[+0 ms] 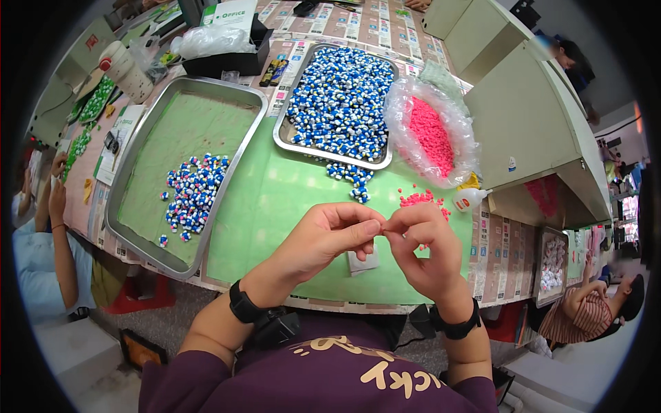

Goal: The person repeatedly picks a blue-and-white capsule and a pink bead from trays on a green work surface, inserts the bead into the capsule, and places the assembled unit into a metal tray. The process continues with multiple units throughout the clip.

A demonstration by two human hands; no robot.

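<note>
My left hand [336, 235] and my right hand [428, 249] meet at their fingertips over the green mat [275, 199]. Both are pinched closed; whatever lies between the fingers is too small or hidden to name. Just beyond them, small pink pieces [421, 198] lie loose on the mat. A few blue-and-white pieces [350, 175] are heaped beside the metal tray [281, 141], which is full of the same kind. Below my fingers rests a small pale square pad [363, 264], partly covered by my left hand.
At left, a larger metal tray [141, 242] holds blue-and-white pieces with pink spots. A plastic bag [465, 148] of pink pieces and a white squeeze bottle [471, 199] are at right, near a grey cabinet [516, 117]. A black box [227, 63] stands behind. Other people sit on both sides.
</note>
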